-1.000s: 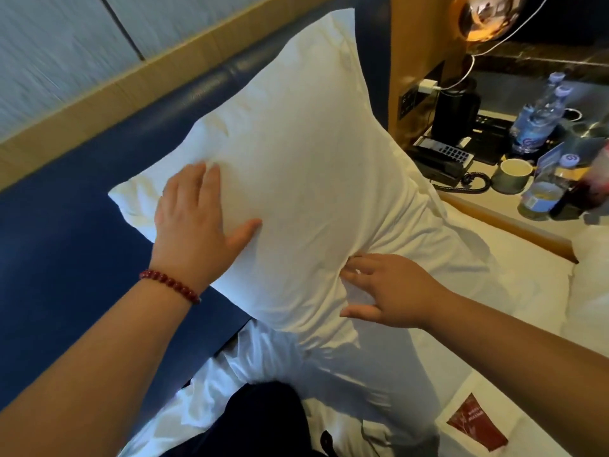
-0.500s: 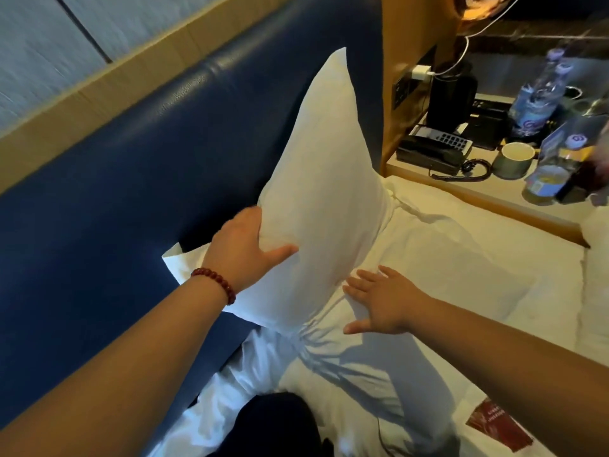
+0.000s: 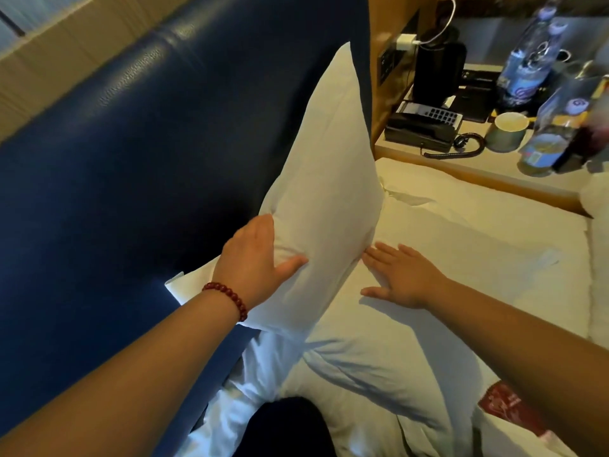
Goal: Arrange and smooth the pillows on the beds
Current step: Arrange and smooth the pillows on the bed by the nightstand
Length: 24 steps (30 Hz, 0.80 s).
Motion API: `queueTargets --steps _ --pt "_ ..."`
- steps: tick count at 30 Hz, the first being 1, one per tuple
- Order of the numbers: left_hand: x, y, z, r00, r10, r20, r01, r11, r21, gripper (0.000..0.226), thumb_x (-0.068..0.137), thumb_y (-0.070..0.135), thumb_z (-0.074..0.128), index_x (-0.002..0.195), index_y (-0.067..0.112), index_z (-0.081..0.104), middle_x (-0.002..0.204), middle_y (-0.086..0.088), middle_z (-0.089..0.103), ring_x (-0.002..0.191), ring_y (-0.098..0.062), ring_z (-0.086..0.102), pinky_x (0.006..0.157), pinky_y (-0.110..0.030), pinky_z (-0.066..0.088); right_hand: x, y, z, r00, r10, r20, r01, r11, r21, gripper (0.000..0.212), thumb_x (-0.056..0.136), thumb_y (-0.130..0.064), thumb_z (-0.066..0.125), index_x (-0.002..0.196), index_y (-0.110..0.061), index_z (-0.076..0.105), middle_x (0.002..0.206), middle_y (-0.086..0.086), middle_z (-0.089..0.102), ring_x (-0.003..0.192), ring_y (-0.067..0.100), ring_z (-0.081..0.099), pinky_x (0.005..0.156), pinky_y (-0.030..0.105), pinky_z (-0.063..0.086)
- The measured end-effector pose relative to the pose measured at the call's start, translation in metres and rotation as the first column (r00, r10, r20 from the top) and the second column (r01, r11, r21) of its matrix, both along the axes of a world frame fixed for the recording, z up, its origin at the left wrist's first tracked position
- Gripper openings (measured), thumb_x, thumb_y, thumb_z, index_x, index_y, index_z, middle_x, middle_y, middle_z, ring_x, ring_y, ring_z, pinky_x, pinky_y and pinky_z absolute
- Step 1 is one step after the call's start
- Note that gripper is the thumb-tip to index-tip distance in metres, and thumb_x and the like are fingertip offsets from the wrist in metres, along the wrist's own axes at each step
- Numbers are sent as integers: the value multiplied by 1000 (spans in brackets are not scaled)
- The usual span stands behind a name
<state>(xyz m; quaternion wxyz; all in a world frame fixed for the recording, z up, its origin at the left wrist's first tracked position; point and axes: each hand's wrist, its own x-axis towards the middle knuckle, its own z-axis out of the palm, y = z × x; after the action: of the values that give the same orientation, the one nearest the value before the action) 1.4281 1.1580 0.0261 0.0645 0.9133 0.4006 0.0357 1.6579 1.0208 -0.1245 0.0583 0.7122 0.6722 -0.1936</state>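
Against the headboard, your left hand grips the upright pillow; your right hand, open, presses the flat pillow beside it.

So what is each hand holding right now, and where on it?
The left hand grips the upright pillow by its lower edge. The right hand lies flat, holding nothing.

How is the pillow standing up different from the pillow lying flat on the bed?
The upright white pillow stands on edge against the padded blue headboard; the flat white pillow lies on the bed. The left hand has its grip on the upright one, thumb in front; the right hand only rests open and flat on the other one. The upright pillow looks shaded, the flat one lit yellowish. Both are white, soft and plain.
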Motion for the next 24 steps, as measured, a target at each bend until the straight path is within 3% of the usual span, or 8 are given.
queueTargets --steps 4,8,12,15,18,21,24 --pt "-2 -1 -11 999 -7 39 6 1000 4 72 75 63 68 122 14 46 118 -6 56 103 -25 56 86 -41 51 23 18 -13 991 -105 79 109 993 -46 101 69 -87 -11 156 -36 -9 165 -6 -15 152 23 -12 121 53 -1" --pt "-1 -2 -19 999 -27 31 27 1000 9 84 76 63 66 137 11 38 132 -8 51 117 -27 52 98 -42 43 8 36 -26 977 -200 72 204 977 -66 91 81 -84 4 157 -36 -5 165 -7 -13 151 25 -17 119 59 -6" --pt "2 -4 -23 996 -69 -49 68 997 -21 95 80 66 59 146 6 25 145 -11 39 131 -29 42 109 -44 34 -12 -7 -31 965 -263 0 263 965 -7 115 54 -87 -30 156 -38 -6 164 -9 -15 152 24 -15 119 51 -6" --pt "7 -3 -26 990 -87 -110 84 996 -31 100 83 67 55 149 4 16 153 -14 30 138 -30 35 113 -44 29 -32 -64 -45 923 -379 -65 383 922 57 94 72 -82 -24 155 -41 -6 160 -8 -20 152 24 -13 120 48 -3" --pt "14 -7 -30 988 -65 -140 66 998 7 101 85 65 53 150 -1 14 154 -18 27 139 -33 32 113 -46 28 -42 -108 -56 803 -588 -94 594 803 45 77 85 -78 -5 154 -43 -6 161 -8 -17 152 27 -9 120 52 4" --pt "17 -20 -35 995 -37 -95 46 995 90 100 85 58 58 149 -6 15 155 -24 25 138 -38 33 111 -49 30 -47 -127 -60 644 -754 -130 761 649 7 80 88 -79 7 155 -39 -7 163 -4 -17 152 30 -10 119 54 12" --pt "14 -37 -46 972 -157 -174 196 952 235 93 84 51 61 150 1 19 155 -32 17 142 -45 23 112 -56 24 -53 -139 -61 476 -839 -262 860 506 -58 85 89 -72 25 156 -32 -9 164 3 -19 152 32 -10 121 52 14"
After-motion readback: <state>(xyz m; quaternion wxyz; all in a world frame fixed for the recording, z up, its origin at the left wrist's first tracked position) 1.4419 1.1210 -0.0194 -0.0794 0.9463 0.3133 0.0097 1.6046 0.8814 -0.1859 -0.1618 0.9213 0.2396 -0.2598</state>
